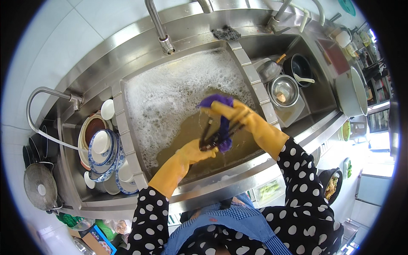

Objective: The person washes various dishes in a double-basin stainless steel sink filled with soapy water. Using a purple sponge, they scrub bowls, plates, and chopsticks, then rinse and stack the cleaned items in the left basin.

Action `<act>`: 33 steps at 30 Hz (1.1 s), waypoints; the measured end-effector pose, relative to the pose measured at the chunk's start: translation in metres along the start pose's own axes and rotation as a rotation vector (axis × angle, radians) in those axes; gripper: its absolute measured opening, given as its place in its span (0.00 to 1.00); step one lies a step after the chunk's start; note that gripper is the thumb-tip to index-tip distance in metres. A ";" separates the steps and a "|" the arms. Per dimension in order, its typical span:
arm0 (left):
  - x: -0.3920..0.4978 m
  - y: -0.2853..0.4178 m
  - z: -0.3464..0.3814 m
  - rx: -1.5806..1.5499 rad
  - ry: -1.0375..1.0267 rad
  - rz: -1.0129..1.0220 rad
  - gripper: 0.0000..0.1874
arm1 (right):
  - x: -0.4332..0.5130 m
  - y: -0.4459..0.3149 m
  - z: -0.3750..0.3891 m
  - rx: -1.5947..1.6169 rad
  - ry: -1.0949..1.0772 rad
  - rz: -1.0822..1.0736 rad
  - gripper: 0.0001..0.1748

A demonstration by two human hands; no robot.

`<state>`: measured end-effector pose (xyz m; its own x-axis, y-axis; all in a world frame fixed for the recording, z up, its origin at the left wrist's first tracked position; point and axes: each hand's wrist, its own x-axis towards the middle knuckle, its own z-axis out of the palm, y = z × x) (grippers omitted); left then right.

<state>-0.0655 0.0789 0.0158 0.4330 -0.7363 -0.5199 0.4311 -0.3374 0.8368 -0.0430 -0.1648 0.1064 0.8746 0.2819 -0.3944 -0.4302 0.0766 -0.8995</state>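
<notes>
My left hand, in a yellow rubber glove, grips a bundle of thin dark utensils, blurred and possibly chopsticks. A purple cloth is in my right hand, gloved the same way; part of it hangs down against the utensils. Both hands are above the middle sink basin, over murky water with white foam across its far and left parts. Motion blur hides how the right fingers meet the utensils.
Blue-and-white dishes and white bowls are stacked in the left basin. The right basin holds a steel bowl and a black pot. A faucet overhangs the middle basin's far edge, near a dark scouring pad.
</notes>
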 end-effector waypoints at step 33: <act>-0.020 0.044 -0.037 -0.543 0.772 0.373 0.14 | -0.069 0.045 -0.030 -0.006 0.153 -0.148 0.19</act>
<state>-0.0257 0.1005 0.0561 0.9238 -0.0948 -0.3710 0.3822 0.2903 0.8773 -0.1158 -0.2095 0.0871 0.9520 0.1198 -0.2815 -0.2937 0.1003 -0.9506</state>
